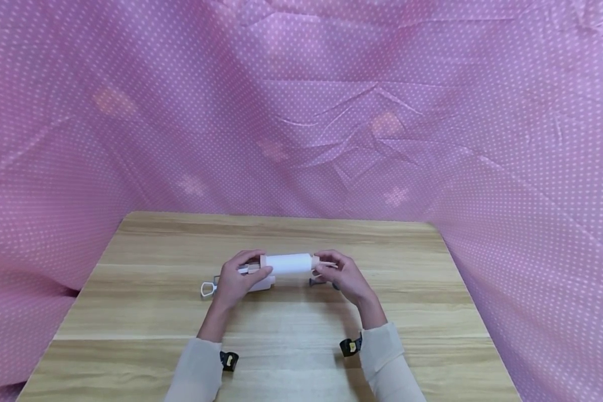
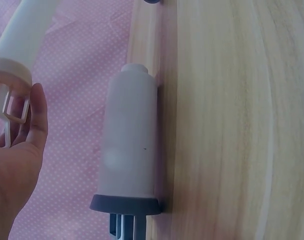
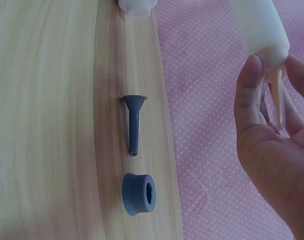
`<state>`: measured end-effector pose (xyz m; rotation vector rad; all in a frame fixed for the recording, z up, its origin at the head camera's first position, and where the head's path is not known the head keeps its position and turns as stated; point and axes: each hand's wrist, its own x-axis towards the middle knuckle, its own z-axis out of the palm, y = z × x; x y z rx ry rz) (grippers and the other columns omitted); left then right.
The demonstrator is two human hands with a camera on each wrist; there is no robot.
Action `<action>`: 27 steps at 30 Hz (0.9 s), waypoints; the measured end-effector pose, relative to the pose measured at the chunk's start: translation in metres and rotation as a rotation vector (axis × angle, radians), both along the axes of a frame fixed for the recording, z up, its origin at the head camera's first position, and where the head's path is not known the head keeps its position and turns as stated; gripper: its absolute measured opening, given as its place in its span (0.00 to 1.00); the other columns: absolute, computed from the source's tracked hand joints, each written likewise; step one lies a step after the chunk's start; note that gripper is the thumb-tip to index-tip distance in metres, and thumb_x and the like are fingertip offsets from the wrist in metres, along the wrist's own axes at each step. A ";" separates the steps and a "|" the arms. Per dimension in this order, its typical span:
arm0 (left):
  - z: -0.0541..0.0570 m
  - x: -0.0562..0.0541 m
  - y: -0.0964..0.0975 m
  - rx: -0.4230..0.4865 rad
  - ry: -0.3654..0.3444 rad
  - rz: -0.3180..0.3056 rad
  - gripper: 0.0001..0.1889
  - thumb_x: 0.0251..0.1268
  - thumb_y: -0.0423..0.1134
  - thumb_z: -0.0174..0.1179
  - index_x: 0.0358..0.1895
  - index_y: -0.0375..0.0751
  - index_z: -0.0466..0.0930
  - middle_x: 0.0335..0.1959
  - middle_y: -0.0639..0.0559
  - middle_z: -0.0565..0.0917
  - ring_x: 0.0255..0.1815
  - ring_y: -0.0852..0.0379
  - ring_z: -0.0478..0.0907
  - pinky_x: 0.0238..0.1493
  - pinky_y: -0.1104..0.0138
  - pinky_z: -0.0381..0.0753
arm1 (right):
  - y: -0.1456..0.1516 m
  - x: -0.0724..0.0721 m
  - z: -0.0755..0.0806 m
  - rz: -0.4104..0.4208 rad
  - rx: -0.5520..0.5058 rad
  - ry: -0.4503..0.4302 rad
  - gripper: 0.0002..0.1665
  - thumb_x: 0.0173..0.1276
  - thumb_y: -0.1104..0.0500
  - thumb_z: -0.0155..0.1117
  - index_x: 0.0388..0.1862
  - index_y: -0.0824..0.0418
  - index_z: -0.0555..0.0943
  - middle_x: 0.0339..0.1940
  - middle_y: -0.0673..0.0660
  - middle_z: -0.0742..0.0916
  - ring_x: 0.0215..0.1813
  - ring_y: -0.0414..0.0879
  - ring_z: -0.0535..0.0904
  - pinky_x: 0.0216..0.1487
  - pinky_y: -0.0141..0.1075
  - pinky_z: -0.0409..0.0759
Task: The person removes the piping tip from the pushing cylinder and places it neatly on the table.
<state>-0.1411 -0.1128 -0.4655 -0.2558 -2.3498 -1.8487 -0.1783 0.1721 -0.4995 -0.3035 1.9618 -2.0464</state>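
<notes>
Just below the middle of the head view, both hands hold a white plastic cylinder with beige end fittings (image 1: 287, 263) level above the wooden counter (image 1: 281, 357). The left hand (image 1: 237, 282) curls its thumb and fingers around the left end, where a pale ribbed fitting sticks out; the right hand (image 1: 343, 274) pinches the thin beige stem at the right end.

The other pieces lie separate on the counter. A second white tube with a grey collar and dark prongs (image 2: 128, 152) rests in the middle of the left wrist view. A grey funnel-shaped nozzle (image 3: 134, 122) and a grey ring cap (image 3: 139, 193) lie near each other at centre left of the right wrist view, touching nothing.

By my judgement the work is at an early stage: only one cylinder is in hand, and the grey parts remain unattached.
</notes>
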 end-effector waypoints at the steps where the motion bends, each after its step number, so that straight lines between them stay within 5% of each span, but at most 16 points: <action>1: 0.000 0.000 0.000 -0.001 -0.007 0.002 0.20 0.58 0.32 0.74 0.54 0.34 0.84 0.51 0.39 0.85 0.50 0.48 0.80 0.53 0.58 0.78 | 0.000 0.000 0.000 0.005 -0.007 0.007 0.21 0.73 0.68 0.62 0.62 0.74 0.74 0.57 0.64 0.80 0.50 0.56 0.84 0.58 0.63 0.78; 6: -0.004 -0.002 -0.001 -0.005 -0.040 0.011 0.21 0.59 0.33 0.73 0.56 0.34 0.84 0.52 0.39 0.84 0.53 0.45 0.80 0.55 0.56 0.77 | 0.000 0.000 -0.002 0.007 -0.038 0.019 0.22 0.72 0.70 0.63 0.62 0.74 0.74 0.58 0.64 0.79 0.51 0.54 0.83 0.59 0.68 0.73; 13: -0.037 -0.019 -0.007 0.014 -0.046 0.025 0.22 0.58 0.37 0.75 0.57 0.39 0.84 0.54 0.43 0.84 0.54 0.45 0.79 0.57 0.54 0.75 | 0.000 0.000 -0.002 -0.006 -0.024 0.038 0.22 0.71 0.69 0.64 0.62 0.74 0.75 0.57 0.65 0.80 0.50 0.53 0.83 0.58 0.68 0.74; 27: -0.044 -0.037 -0.031 -0.095 0.031 0.058 0.24 0.56 0.42 0.77 0.56 0.40 0.85 0.52 0.45 0.86 0.52 0.48 0.81 0.51 0.59 0.81 | 0.007 0.004 -0.002 -0.041 0.007 0.048 0.23 0.71 0.66 0.65 0.62 0.73 0.75 0.54 0.65 0.80 0.47 0.49 0.84 0.55 0.57 0.82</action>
